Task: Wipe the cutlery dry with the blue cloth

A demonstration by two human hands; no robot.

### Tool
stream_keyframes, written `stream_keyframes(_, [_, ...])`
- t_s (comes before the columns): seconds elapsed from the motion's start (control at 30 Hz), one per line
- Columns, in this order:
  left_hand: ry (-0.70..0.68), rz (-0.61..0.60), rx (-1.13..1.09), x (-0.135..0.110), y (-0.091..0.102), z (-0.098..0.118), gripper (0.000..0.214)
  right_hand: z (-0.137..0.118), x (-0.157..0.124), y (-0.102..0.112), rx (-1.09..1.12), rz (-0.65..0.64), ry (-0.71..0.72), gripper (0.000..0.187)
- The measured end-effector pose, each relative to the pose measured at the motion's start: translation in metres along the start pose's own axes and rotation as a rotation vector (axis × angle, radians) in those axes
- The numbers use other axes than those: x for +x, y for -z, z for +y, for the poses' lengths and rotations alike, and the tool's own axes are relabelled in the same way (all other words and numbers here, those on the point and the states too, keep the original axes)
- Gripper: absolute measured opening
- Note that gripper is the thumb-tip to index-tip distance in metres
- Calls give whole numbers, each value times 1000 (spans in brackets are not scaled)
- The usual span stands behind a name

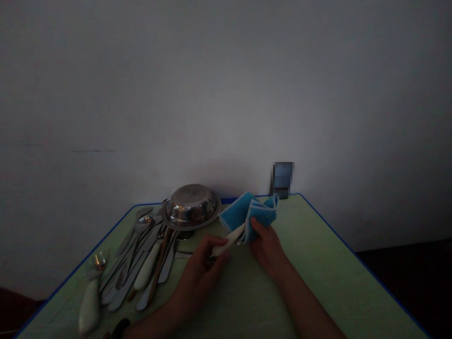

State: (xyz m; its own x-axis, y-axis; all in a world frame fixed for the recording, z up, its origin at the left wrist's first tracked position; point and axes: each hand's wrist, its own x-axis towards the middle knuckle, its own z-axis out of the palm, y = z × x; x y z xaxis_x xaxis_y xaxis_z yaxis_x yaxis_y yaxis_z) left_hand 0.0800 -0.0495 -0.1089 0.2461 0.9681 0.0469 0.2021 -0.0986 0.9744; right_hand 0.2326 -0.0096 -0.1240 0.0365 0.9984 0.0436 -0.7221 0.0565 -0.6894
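My left hand [202, 267] pinches the pale handle [232, 238] of a utensil, pointing it up and to the right. The utensil's far end is hidden inside a folded blue cloth [263, 217] with light edging. My right hand [267, 248] is closed around that cloth, thumb on top, and presses it about the utensil. What kind of utensil it is cannot be seen. Under and beside my left hand, a thin metal piece of cutlery [182, 255] lies partly covered on the table.
An upturned metal bowl [192, 207] stands at the back. Left of it spreads a pile of spoons, knives and other cutlery [136, 256]. A fork with a thick pale handle [89, 306] lies nearest the left edge. A blurred dark upright device [282, 179] leans near the wall. The green table [318, 263] has blue edges.
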Motion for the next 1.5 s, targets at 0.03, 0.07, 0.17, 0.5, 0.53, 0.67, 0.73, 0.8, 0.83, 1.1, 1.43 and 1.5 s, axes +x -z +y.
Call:
stream_keyframes(0.03, [6,-12,8,0,0,1,17,-1,0,0,-14,32,-14,23])
stream_keyframes(0.07, [14,-28,25,0,0,1,16,-1,1,0,-31,58,-30,23])
stream_keyframes(0.17, [2,-66,126,-1,1,2,14,1,1,0,-71,81,-54,27])
stream_keyframes(0.5, [-12,-63,88,-1,1,3,16,8,1,0,-306,168,27,40])
stream_keyframes(0.53, [22,-73,11,-1,1,2,17,8,1,0,-297,179,31,40])
stream_keyframes(0.67, [131,-139,-210,1,-1,0,16,7,2,-1,-215,226,6,37])
stream_keyframes(0.73, [140,-146,-222,2,-1,-1,15,5,4,-1,-164,243,8,34])
stream_keyframes(0.8, [131,-139,-201,3,-1,-2,16,4,5,-1,-123,249,18,32])
stream_keyframes(0.83, [125,-133,-187,4,-1,-2,17,4,5,-1,-111,251,24,32])
stream_keyframes(1.1, [86,-190,132,3,2,5,33,4,2,-3,-144,222,5,30])
stream_keyframes(1.43, [29,-176,202,3,1,10,34,-2,1,-9,-130,356,28,31])
stream_keyframes(1.5, [39,-183,226,2,1,10,35,-5,2,-9,-113,415,10,32])
